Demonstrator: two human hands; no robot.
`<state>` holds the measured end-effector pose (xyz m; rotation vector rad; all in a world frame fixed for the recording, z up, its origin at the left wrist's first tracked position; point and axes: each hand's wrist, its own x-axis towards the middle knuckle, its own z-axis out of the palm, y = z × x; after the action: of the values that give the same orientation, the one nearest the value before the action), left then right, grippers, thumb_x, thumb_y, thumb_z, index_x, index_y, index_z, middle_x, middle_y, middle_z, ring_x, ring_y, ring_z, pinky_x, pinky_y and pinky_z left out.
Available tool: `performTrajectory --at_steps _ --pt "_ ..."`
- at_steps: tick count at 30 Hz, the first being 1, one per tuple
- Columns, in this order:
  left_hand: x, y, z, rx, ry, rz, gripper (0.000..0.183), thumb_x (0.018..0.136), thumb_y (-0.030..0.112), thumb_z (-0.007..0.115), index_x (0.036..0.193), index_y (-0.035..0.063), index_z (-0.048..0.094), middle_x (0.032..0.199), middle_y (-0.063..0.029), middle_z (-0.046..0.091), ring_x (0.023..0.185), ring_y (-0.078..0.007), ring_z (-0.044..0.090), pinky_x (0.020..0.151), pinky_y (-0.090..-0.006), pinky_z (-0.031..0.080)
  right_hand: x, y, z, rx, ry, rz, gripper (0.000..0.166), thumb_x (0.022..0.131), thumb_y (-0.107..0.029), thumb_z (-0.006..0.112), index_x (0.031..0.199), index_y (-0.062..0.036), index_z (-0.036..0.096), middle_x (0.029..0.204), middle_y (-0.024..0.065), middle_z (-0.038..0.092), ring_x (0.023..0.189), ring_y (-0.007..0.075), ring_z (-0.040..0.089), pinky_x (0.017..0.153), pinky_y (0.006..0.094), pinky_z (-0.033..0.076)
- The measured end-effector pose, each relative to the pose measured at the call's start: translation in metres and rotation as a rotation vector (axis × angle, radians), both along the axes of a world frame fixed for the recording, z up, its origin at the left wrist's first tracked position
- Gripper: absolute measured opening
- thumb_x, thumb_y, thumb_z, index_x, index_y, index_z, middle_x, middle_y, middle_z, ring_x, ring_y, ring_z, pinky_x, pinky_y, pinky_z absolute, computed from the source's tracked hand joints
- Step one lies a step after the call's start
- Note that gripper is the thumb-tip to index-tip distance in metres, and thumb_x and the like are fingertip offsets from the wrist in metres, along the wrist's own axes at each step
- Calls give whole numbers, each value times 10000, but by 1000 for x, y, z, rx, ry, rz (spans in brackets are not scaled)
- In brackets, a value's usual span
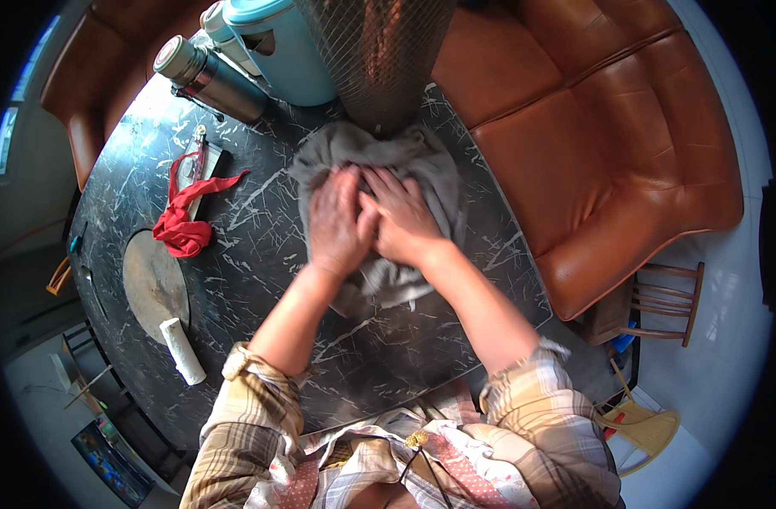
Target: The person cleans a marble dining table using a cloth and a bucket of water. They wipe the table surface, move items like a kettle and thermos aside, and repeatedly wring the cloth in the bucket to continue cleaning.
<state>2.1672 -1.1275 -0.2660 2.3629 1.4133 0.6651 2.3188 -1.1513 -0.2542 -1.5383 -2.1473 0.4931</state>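
A crumpled grey cloth (439, 172) lies on the black marble-patterned table (260, 267) in front of me. My left hand (340, 223) presses on its left part, fingers pointing away from me. Beside it, my right hand (400, 219) rests on the cloth with its fingers spread a little; the thumbs meet or overlap. Both hands are slightly blurred, and whether the fingers grip any fabric does not show. Just beyond the cloth stands a dark mesh-covered object (388, 70).
At the left lie a red cloth (184, 229), a round board (155, 280), a white roll (183, 351) and a spoon (92, 286). A metal thermos (219, 83) and a light-blue container (286, 57) stand at the back. A brown leather sofa (553, 153) borders the table's right side.
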Motion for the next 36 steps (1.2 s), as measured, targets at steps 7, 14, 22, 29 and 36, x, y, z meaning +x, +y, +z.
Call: performTrajectory --at_steps 7,14,22,29,36 --pt "73 -80 20 -188 -40 -152 757 886 466 558 1432 -21 364 1446 -202 433 1407 -365 336 1144 -499 237 68 -103 16 -169 -11 -159 512 853 -190 561 1362 -133 558 1547 158 340 1441 266 306 1035 429 319" --pt "120 -20 7 -76 -141 -152 630 931 285 507 1447 -37 342 1455 -236 415 1378 -374 372 1143 -464 257 107 -4 -13 106 -95 -398 477 881 -197 531 1345 -89 512 1543 149 340 1438 284 299 1021 447 298" --pt "146 26 -1 -6 -103 -16 626 935 297 502 1460 8 320 1448 -202 424 1354 -362 375 1120 -461 258 133 71 -26 180 -90 -195 451 922 -162 470 1363 -73 495 1502 69 416 1432 236 309 1049 412 297" --pt "123 -27 10 -24 -7 -84 654 898 358 545 1417 -6 385 1429 -188 456 1364 -321 387 1120 -445 266 119 -8 -17 98 -251 -257 509 876 -223 557 1368 -101 502 1481 75 434 1400 225 347 1054 442 306" --pt "83 -106 16 -102 21 -145 670 901 424 523 1417 11 414 1451 -157 454 1379 -296 383 1130 -434 256 75 -93 -5 46 -282 -289 533 903 -262 500 1401 -76 469 1517 64 399 1418 208 332 1077 418 307"
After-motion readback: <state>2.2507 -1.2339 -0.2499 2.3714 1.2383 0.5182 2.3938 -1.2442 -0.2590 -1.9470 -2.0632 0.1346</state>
